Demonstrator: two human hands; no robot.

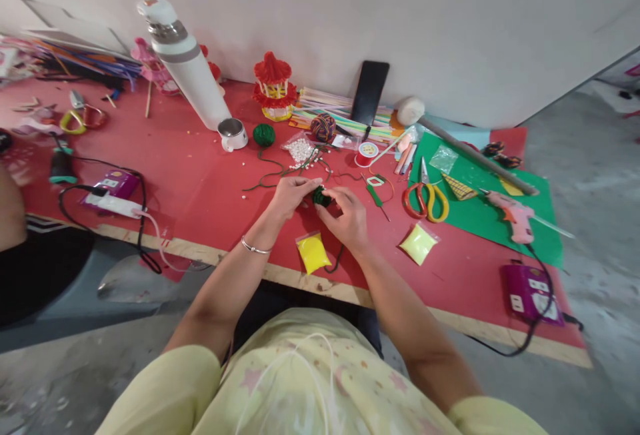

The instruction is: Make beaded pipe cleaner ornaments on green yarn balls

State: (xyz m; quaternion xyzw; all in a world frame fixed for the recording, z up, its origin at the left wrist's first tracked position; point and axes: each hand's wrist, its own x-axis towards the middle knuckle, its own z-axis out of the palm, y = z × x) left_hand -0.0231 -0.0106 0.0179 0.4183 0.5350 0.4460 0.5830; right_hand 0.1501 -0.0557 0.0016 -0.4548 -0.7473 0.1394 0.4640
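Between my two hands is a small dark green yarn piece (321,196), with a white bead or two seeming to show at its top edge. My left hand (294,196) pinches it from the left side. Curled around its right side, my right hand (346,216) grips it with thumb and fingers. Green yarn strands (270,174) trail over the red table behind my hands, near a green yarn ball (264,134) and a pile of white beads (301,150). A yellow packet (313,253) lies just below my hands, and a green-handled hook tool (375,195) rests to their right.
A white bottle (187,72) and a metal cup (233,134) stand at the back left. Scissors (425,200), a pale yellow packet (419,244), a pink glue gun (517,215) and a purple power block (533,294) lie rightward. Another person's arm (11,212) shows far left.
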